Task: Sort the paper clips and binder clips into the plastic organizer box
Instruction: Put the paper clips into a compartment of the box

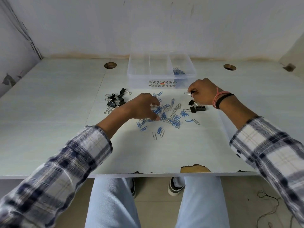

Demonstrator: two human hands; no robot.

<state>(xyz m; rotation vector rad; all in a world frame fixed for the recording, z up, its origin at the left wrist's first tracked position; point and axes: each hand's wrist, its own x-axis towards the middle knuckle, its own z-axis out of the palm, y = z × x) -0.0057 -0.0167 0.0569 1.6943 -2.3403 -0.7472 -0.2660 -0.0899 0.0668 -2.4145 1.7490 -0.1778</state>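
A clear plastic organizer box [139,79] stands at the back of the table, with blue paper clips [178,71] in its right compartment. Blue and silver paper clips [172,116] lie scattered at the table's middle. My left hand [143,107] hovers over their left side with curled fingers touching some clips; whether it grips any I cannot tell. My right hand [203,92] pinches a black binder clip [190,92] just right of the box's front. More black binder clips lie in a heap [115,101] at the left and a few [196,107] under my right hand.
Two round cable holes [110,65] [229,67] sit in the tabletop at the back. The table's front edge is chipped [195,168]. Walls close in behind and at both sides. My knees and shoes show below the table.
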